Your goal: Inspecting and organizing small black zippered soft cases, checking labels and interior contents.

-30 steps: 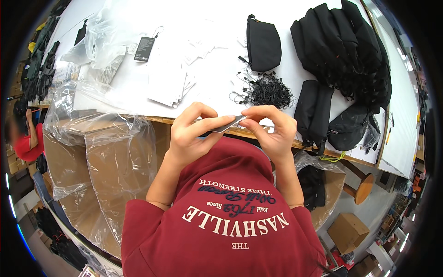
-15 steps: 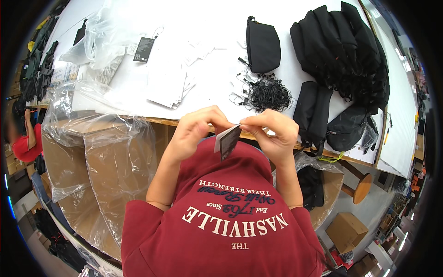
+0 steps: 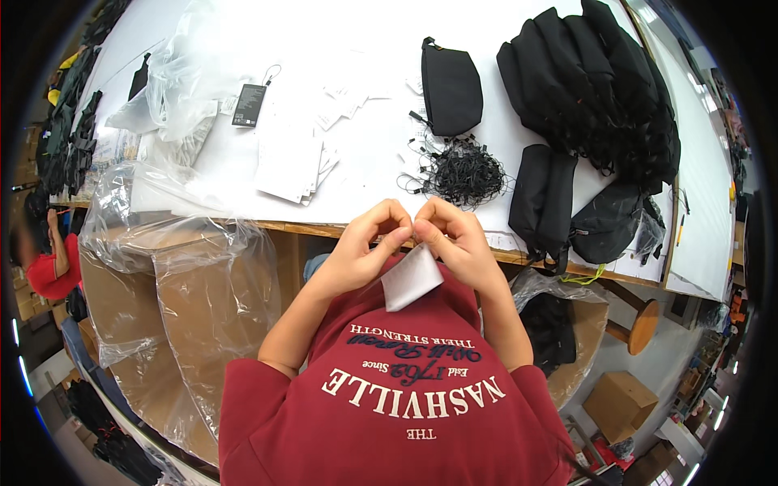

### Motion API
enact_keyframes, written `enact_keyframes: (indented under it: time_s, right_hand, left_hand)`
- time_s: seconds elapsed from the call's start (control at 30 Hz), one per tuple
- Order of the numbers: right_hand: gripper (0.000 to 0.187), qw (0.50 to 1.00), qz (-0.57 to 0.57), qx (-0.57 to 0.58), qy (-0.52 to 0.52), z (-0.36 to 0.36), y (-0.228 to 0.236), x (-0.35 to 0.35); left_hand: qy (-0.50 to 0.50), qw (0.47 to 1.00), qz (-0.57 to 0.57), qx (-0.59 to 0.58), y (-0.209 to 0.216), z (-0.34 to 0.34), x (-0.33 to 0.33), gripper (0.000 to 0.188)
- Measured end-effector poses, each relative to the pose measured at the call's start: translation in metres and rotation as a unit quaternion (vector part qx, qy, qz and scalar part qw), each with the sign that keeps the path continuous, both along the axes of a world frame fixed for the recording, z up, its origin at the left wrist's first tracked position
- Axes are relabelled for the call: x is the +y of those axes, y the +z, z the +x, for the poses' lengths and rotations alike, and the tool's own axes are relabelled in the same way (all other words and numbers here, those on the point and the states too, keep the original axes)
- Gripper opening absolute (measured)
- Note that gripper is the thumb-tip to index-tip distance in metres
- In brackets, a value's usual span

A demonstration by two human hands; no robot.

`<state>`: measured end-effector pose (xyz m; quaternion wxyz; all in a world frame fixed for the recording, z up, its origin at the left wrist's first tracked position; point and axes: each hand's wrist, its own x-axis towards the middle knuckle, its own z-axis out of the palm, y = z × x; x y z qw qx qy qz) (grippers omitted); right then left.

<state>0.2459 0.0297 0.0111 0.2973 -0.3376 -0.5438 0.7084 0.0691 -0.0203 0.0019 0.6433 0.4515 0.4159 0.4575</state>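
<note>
In front of my chest, my left hand (image 3: 371,247) and my right hand (image 3: 460,245) meet, thumbs and forefingers pinched together. From their fingertips hangs a hang tag (image 3: 412,280), its whitish side showing. Both hands are closed at the tag's top corner; any string between the fingertips is too small to make out. Just past my right hand, a tangled heap of black tag strings (image 3: 468,174) lies on the white table (image 3: 369,174). Beyond the heap lies a flat black pouch (image 3: 450,89). A stack of white tags (image 3: 285,166) lies beyond my left hand.
A large row of black pouches (image 3: 587,81) fills the right of the table, with two more black pouches (image 3: 541,194) nearer. One black tag (image 3: 249,105) lies at left near clear plastic bags (image 3: 174,89). Plastic-lined cartons (image 3: 211,308) stand left below the table edge; a person (image 3: 53,263) is far left.
My hands have drawn together at the tag's corner. The tag has turned from its dark printed side to its whitish side. The whole view has shifted slightly.
</note>
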Motion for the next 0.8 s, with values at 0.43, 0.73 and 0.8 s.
enact_keyframes:
  time_s: [0.43, 0.73, 0.8]
  right_hand:
    - [0.012, 0.995, -0.053, -0.015, -0.077, 0.037, -0.009, 0.005]
    - [0.012, 0.991, -0.081, -0.038, -0.100, 0.054, -0.011, -0.006]
    - [0.012, 0.992, -0.081, -0.047, -0.080, 0.056, -0.014, -0.006]
  left_hand:
    - [0.123, 0.771, 0.404, 0.477, -0.085, 0.022, 0.156, 0.034]
    - [0.320, 0.779, 0.400, 0.362, -0.012, 0.002, 0.174, 0.019]
    - [0.381, 0.807, 0.350, 0.285, 0.011, -0.015, 0.169, 0.022]
